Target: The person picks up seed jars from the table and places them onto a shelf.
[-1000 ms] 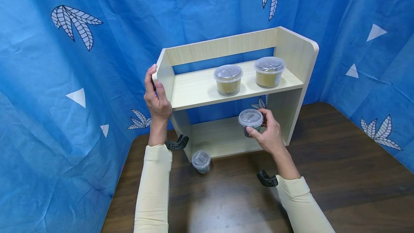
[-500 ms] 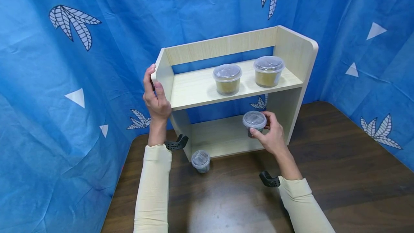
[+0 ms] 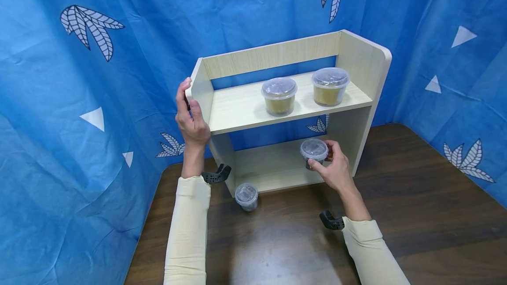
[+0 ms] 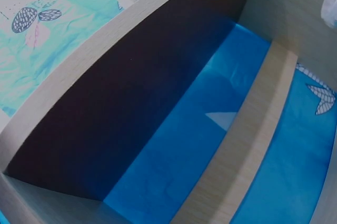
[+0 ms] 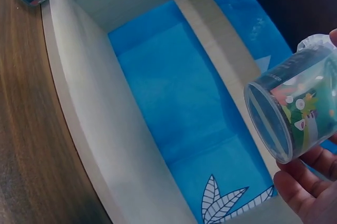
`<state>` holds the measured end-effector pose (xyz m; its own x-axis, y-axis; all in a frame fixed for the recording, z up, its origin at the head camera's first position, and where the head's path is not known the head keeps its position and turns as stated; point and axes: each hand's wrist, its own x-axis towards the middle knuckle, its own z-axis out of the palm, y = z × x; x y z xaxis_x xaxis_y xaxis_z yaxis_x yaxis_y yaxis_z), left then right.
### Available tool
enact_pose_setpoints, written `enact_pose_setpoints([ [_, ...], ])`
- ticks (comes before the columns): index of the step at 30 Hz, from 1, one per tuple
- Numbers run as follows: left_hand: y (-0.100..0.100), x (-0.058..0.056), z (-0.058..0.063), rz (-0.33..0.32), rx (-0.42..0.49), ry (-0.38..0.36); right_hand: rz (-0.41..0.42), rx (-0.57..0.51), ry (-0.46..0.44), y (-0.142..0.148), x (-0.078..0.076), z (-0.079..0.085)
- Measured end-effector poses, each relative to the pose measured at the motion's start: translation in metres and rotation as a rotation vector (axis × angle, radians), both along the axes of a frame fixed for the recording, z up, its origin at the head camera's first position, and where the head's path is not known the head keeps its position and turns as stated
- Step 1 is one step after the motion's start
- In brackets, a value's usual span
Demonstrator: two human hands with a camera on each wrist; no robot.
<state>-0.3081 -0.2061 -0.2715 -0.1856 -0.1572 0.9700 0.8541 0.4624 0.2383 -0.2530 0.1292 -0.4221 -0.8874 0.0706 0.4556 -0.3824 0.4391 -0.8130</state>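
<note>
My right hand (image 3: 336, 167) grips a small clear plastic tub (image 3: 314, 149) with a lid, thumb on its near side and fingers round the right. The tub is at the front of the lower compartment of a pale wooden shelf (image 3: 253, 122). In the right wrist view the held tub (image 5: 295, 105) shows a colourful printed label and a clear base. My left hand (image 3: 192, 122) rests against the shelf's left side panel, fingers up along its outer edge. A second small lidded tub (image 3: 247, 197) stands on the table by the shelf's front left corner.
Two larger lidded tubs with yellowish contents stand on the upper board, a left one (image 3: 279, 96) and a right one (image 3: 330, 86). The shelf stands on a dark wooden table (image 3: 428, 214). A blue patterned curtain (image 3: 142, 56) hangs behind and at both sides.
My right hand has shifted a little to the right and down with the small tub in its grip. The left hand stays on the side panel.
</note>
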Motion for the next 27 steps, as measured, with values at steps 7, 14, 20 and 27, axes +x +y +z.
enact_pose_setpoints([
  [7, 0.000, 0.000, 0.000, -0.003, 0.002, 0.003, -0.005, 0.018, -0.036, 0.002, -0.002, -0.008],
  [14, 0.000, -0.001, 0.001, -0.008, 0.001, 0.009, -0.008, 0.047, -0.122, 0.004, -0.004, -0.015],
  [20, 0.000, -0.001, 0.001, -0.014, 0.005, 0.013, -0.009, 0.061, -0.187, 0.005, -0.007, -0.025],
  [27, 0.001, -0.001, 0.002, -0.020, 0.006, 0.013, -0.011, 0.065, -0.194, 0.005, -0.011, -0.034],
])
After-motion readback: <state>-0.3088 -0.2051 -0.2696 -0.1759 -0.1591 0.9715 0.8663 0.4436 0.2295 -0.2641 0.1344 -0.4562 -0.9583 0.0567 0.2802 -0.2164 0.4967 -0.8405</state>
